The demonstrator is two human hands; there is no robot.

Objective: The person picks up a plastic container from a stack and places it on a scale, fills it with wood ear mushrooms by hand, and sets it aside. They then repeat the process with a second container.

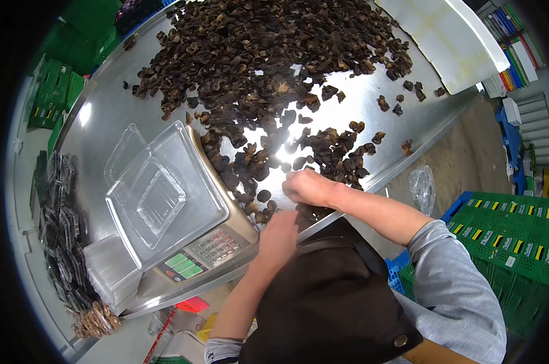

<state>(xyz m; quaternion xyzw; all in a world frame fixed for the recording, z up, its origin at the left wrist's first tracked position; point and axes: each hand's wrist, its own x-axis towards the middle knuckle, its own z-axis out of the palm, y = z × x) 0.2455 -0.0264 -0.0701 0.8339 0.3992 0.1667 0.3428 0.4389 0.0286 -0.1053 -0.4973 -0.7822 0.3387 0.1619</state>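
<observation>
Dark brown, curled mushroom-like pieces [268, 36] lie heaped over the steel table [408, 130], with a looser strip of them reaching down to the near edge. My right hand [311, 187] is at that strip, its fingers curled down onto the pieces; what they hold is hidden. Just left of it and nearer the edge, my left hand [278, 238] has its fingers bent together, their tips blurred beside a few pieces. A scale [211, 242] stands left of my hands. On its steel plate rests an open clear plastic container [160, 203] with nothing visible inside.
Clear containers [111, 270] are stacked left of the scale, beside packed dark trays [61, 227]. A white foam box [450, 42] sits at the upper right. Green crates [505, 236] stand right of the table, and a plastic bag [421, 189] is below its edge.
</observation>
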